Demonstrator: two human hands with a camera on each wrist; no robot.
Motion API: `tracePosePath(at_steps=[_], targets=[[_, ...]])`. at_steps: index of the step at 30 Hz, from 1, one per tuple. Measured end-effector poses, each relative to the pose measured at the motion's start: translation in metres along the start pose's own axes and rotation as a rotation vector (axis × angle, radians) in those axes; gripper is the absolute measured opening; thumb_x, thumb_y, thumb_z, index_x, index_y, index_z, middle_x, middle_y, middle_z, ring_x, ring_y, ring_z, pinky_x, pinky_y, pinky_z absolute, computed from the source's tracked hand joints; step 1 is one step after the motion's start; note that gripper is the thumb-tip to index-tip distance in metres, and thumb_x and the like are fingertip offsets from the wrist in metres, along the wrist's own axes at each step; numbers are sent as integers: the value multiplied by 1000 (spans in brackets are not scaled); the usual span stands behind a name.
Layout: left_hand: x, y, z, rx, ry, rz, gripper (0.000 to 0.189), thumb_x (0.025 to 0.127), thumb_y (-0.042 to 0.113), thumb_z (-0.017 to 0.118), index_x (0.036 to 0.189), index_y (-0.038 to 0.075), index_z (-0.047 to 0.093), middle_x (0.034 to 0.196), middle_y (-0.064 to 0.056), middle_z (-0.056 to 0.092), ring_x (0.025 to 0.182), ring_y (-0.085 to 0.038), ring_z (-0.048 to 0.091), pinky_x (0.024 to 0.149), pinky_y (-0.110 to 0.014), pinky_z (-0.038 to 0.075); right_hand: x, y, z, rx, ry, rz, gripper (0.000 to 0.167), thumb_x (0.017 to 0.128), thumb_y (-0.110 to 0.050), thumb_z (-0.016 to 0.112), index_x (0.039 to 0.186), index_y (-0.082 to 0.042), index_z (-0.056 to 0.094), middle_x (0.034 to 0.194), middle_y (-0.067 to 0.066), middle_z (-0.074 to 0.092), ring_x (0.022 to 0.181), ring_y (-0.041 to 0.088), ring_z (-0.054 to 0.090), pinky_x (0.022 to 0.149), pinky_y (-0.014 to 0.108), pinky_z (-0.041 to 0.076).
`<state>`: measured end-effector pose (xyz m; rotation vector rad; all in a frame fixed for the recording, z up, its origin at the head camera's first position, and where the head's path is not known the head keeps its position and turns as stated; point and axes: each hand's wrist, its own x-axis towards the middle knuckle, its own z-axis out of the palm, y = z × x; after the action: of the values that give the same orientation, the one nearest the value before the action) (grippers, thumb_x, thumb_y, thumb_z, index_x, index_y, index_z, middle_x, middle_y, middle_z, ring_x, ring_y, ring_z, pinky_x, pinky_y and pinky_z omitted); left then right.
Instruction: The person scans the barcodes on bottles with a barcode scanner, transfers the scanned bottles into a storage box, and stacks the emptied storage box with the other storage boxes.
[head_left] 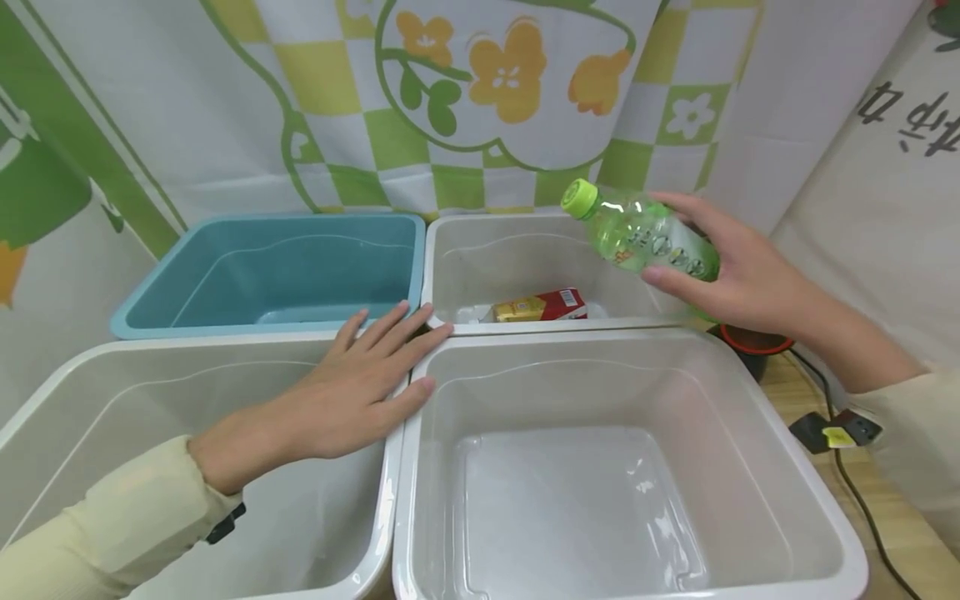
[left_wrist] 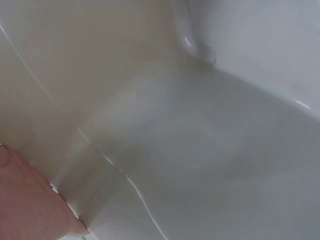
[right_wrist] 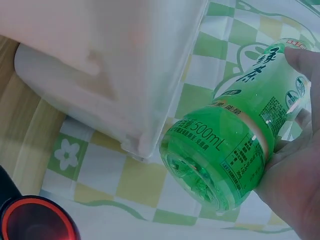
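Note:
My right hand [head_left: 738, 267] grips a clear plastic drink bottle [head_left: 648, 237] with a green cap and green label, tilted on its side above the back right white tub [head_left: 502, 242]. In the right wrist view the green tea bottle [right_wrist: 230, 140] shows its base and a 500mL marking, with fingers and thumb around its label. My left hand [head_left: 356, 396] lies with spread, straight fingers across the rims where the tubs meet. A red and yellow carton [head_left: 540, 307] lies in the back right tub. In the left wrist view, part of the left hand [left_wrist: 32, 200] shows at the tub wall.
A teal tub [head_left: 270, 332] stands at back left. Two larger white tubs, the front left tub [head_left: 67, 387] and the front right tub [head_left: 630, 592], stand nearer. A black, red-rimmed container [head_left: 753, 346] and a cable [head_left: 855, 479] are on the right. A patterned cloth [head_left: 465, 187] hangs behind.

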<state>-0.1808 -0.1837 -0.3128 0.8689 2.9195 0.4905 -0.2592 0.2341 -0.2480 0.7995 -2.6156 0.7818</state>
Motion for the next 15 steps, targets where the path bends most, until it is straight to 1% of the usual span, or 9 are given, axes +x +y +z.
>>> tracePosePath(at_steps=[3, 7, 9, 12, 15], targets=[[0, 0, -1, -2, 8, 14, 60, 115, 52, 31, 171, 33, 20, 181, -2, 11, 169, -36, 4, 128, -71, -2, 4, -4, -3, -3, -21, -4, 75, 94, -21, 79, 160, -34, 45, 117, 4, 65, 87, 11, 56, 71, 22, 46], [1, 0, -2, 6, 4, 13, 61, 114, 52, 32, 171, 33, 19, 181, -2, 11, 169, -35, 3, 129, -70, -2, 12, -13, -5, -21, -50, -27, 74, 95, -25, 79, 160, -36, 44, 126, 3, 67, 94, 11, 58, 78, 23, 46], [2, 0, -1, 9, 1, 10, 61, 114, 52, 33, 171, 33, 19, 181, -2, 11, 169, -34, 2, 129, -70, -3, 16, -17, -5, -35, -69, -24, 74, 96, -28, 78, 161, -37, 43, 128, 3, 69, 96, 12, 59, 80, 25, 46], [2, -1, 0, 3, 1, 9, 61, 114, 51, 33, 171, 33, 20, 181, -2, 11, 169, -35, 2, 129, -70, -3, 25, -21, -3, -40, -98, -16, 73, 97, -32, 77, 161, -36, 42, 130, 6, 69, 100, 16, 60, 84, 33, 46], [1, -1, -1, 1, 4, 3, 61, 114, 52, 33, 171, 33, 20, 181, -1, 11, 169, -35, 3, 129, -71, -3, 35, -25, 2, -25, -119, -15, 72, 98, -34, 76, 162, -35, 42, 131, 8, 69, 103, 19, 61, 87, 40, 46]])
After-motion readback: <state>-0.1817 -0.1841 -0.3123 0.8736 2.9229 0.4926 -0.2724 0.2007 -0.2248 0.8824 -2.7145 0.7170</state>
